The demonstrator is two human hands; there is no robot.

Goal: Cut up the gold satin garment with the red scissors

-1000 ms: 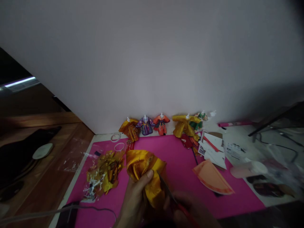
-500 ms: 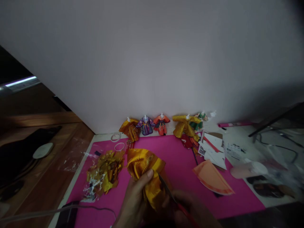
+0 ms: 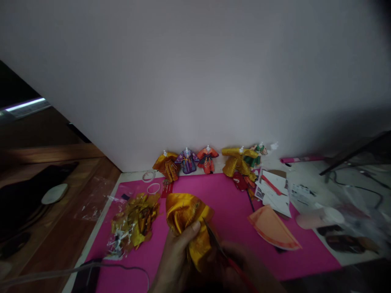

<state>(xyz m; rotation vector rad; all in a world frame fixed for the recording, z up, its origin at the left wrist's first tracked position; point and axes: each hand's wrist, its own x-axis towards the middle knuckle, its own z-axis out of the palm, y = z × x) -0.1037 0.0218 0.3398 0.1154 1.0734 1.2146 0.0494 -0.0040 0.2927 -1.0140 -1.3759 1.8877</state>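
golden satin cloth [image 3: 189,221] pinched in left hand [image 3: 177,256], right hand [image 3: 244,268] just beside, fist around red-handled scissors [image 3: 222,254]

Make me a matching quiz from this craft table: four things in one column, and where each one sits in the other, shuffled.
Things:
1. golden fabric
2. purple mini robe
3. orange paper fan shape
4. pile of gold scraps

Places:
A. against the wall, in the row of robes
B. in the left hand
C. on the pink mat, right side
D. on the pink mat, left side

Pairs: 1-B, 2-A, 3-C, 4-D
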